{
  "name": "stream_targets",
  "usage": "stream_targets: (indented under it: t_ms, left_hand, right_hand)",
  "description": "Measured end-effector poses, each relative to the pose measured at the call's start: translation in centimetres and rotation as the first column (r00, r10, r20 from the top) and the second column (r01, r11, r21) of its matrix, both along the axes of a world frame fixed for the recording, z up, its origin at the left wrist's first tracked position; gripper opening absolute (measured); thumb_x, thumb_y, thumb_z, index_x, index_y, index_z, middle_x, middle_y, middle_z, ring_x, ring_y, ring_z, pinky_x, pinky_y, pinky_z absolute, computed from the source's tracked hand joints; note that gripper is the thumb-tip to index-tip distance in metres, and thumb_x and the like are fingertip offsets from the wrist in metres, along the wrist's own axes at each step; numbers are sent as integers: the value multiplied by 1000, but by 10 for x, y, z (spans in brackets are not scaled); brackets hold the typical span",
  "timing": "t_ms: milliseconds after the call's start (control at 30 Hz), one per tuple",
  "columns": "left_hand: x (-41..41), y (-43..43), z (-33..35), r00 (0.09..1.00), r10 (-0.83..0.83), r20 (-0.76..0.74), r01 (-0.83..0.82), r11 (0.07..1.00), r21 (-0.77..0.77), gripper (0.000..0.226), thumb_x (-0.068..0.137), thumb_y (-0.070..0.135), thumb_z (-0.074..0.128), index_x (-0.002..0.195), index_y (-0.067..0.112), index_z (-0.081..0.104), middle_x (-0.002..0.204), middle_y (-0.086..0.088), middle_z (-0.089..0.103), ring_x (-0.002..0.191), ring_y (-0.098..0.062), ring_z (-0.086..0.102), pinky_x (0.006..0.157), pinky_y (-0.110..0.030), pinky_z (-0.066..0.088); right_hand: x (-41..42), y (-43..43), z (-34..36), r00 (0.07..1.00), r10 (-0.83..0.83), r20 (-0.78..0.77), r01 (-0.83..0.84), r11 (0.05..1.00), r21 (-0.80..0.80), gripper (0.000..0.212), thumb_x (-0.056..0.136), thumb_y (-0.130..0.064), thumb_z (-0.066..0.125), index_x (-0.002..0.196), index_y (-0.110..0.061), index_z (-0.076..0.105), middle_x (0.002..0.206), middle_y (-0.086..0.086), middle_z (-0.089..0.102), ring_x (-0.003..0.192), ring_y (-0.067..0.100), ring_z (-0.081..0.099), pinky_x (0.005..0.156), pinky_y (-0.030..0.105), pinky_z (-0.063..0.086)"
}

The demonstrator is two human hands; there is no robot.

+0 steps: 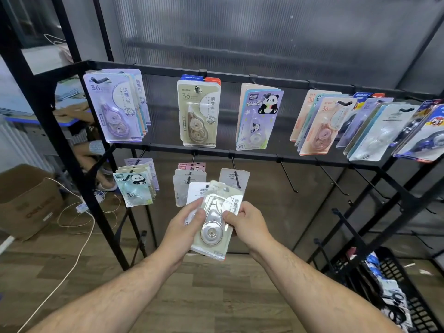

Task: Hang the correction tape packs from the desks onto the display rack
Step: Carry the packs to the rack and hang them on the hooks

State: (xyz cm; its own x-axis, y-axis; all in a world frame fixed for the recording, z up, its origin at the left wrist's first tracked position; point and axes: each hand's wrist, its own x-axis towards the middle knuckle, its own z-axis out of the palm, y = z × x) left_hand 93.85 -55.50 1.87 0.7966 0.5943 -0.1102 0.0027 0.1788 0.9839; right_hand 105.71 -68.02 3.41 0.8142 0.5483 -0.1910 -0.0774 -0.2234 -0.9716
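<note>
both hands are up close in front of me. left hand (185, 224) grips a small stack, thumb across the front, and right hand (247, 224) pinches the right edge of the front correction tape pack (213, 227). looks like i'm peeling it off the other packs (195, 191) to hang it. its long axis is nearly upright, tipped slightly right, with the hang-hole end pointing up at the display rack (300, 159) and the blister facing me. next move, i reckon: line the hole up with a hook. the nearest hook (237, 180) carries a grey pack (230, 175), and the empty hooks (288, 177) sit further right.
</note>
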Motion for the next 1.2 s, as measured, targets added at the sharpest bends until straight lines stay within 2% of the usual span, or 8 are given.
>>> stream_targets:
  t_ms: [133,300,533,667,833,900,1000,1200]
  left_hand:
    - [-1,11,-5,997,71,1,-71,997,-22,32,96,25,71,119,47,71,135,7,67,120,-18,67,107,-45,51]
    - [-6,24,-4,991,131,-1,-131,991,39,40,96,18,70,115,53,71,135,14,65,129,-15,60,115,-47,44]
    - [-13,34,-1,984,178,-3,-178,983,35,39,98,19,68,113,54,71,135,18,63,129,-13,59,112,-44,46]
    - [-14,32,-4,987,156,-26,-153,985,75,42,98,21,69,122,55,66,134,27,60,130,-4,56,114,-39,44]
    - [-13,30,-3,989,141,-47,-140,990,28,64,95,17,72,138,57,46,136,26,59,123,2,60,110,-36,47]
    - [-13,29,-1,990,134,-41,-133,991,19,71,95,15,73,148,49,39,135,25,61,117,5,63,106,-34,50]
    - [-15,30,2,991,124,-41,-124,992,-3,92,84,24,80,158,39,28,135,18,65,121,-6,65,109,-44,49]
    - [-16,27,2,995,103,1,-103,995,1,78,77,23,77,147,33,44,125,7,72,116,-18,70,105,-54,51]
  right_hand:
    - [15,-5,-2,992,-65,-110,70,997,38,20,91,-8,63,108,-14,71,100,5,79,98,32,75,91,57,58]
    - [43,-9,-12,977,-146,-153,148,989,4,17,94,-11,61,104,-13,74,104,15,78,83,27,69,74,45,53]
    - [66,-4,-26,991,-104,-81,91,985,-150,13,96,-8,59,99,-7,72,87,7,78,68,19,70,56,29,50]
    - [72,6,-33,993,-117,-10,113,970,-214,15,84,-18,67,79,-4,64,80,15,73,65,22,62,60,36,47]
    - [75,13,-38,993,-118,26,121,963,-242,33,69,-30,74,64,-22,42,68,4,57,63,20,54,59,38,42]
    - [69,11,-40,991,-129,37,134,970,-202,32,74,-28,74,65,-20,44,66,1,58,64,20,54,61,38,44]
    - [63,5,-46,987,-155,35,158,977,-145,23,88,-17,71,70,-15,56,66,-4,62,65,17,57,64,38,49]
    - [70,-1,-49,972,-236,11,235,962,-137,28,88,-18,71,69,-13,50,71,6,56,67,20,51,63,37,43]
